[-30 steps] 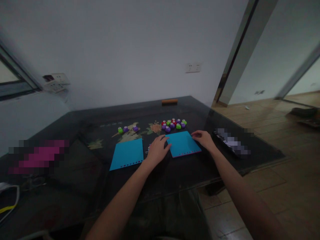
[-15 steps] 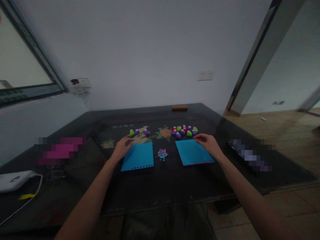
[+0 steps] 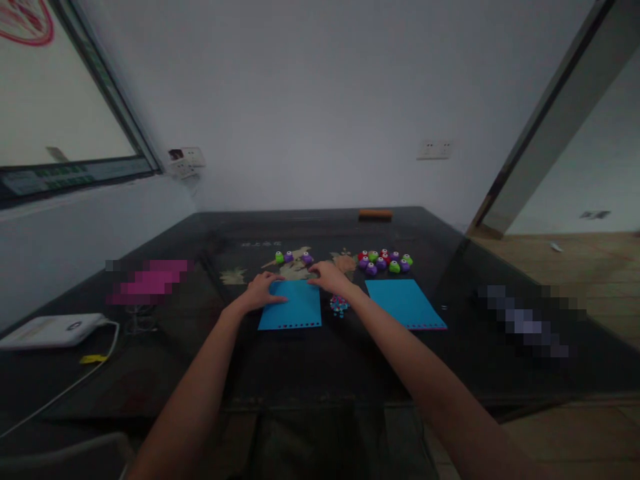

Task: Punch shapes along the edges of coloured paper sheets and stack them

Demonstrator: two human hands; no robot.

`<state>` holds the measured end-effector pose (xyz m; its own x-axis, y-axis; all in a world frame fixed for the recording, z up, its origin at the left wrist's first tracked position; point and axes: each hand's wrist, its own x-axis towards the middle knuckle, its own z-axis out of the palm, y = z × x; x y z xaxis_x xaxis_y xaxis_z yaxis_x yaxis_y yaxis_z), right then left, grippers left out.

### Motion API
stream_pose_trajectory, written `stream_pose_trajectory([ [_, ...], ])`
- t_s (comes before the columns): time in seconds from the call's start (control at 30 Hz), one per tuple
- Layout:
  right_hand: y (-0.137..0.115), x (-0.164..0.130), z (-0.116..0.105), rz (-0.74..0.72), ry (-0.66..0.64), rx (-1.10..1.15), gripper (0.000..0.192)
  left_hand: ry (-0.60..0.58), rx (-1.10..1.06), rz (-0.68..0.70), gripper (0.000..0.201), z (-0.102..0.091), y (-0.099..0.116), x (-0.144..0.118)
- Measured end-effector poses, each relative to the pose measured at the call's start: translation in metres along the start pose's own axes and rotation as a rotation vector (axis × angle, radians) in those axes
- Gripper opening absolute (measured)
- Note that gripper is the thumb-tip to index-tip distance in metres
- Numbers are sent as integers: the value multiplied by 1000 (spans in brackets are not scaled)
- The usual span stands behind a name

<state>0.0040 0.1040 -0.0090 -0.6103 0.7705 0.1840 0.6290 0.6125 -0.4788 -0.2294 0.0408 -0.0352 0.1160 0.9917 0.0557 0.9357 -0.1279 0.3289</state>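
No readable text anywhere. Pale characters inlaid in the dark glossy worktop point(image 3: 500, 373) near its painted flower design point(image 3: 300, 265): too blurred to read. Red curved marking on the window pane point(image 3: 25, 23), upper left: illegible.

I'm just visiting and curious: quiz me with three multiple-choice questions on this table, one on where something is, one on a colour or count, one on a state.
1. Where is the small pile of punched bits?
A. between the two blue sheets
B. on the white device
C. by the orange bar

2. How many blue sheets lie on the table?
A. one
B. two
C. four

3. What are both hands doing?
A. lifted in the air
B. gripping a punch
C. resting on the left blue sheet

Answers: 1 A, it sits in the gap between the sheets. 2 B, the left blue sheet and the right blue sheet. 3 C, the left hand and right hand touch its far edge.
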Motion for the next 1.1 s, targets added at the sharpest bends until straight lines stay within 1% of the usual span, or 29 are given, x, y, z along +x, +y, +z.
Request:
stream_pose_trajectory([
  [0.07,1,3,15,-10,4,-80,42,0,26,-1,72,2,-3,1],
  [0.13,2,3,24,-25,9,-159,50,1,30,12,72,5,-5,3],
  [0.2,1,1,28,-42,10,-213,54,4,25,19,73,7,-7,4],
  [0.3,1,0,28,-51,8,-232,54,5,20,14,74,7,-7,5],
  [0.53,7,4,30,-50,17,-165,48,7,9,11,70,4,-3,4],
  [0.7,11,7,35,-59,31,-107,45,-9,7,15,75,4,-1,4],
  [0.8,12,8,36,-58,56,-65,44,-23,10,9,72,4,-1,4],
  [1.0,14,6,37,-70,124,26,33,-22,15,2,71,3,1,3],
  [1.1,13,5,35,-67,150,106,34,-20,11,4,72,2,1,3],
])
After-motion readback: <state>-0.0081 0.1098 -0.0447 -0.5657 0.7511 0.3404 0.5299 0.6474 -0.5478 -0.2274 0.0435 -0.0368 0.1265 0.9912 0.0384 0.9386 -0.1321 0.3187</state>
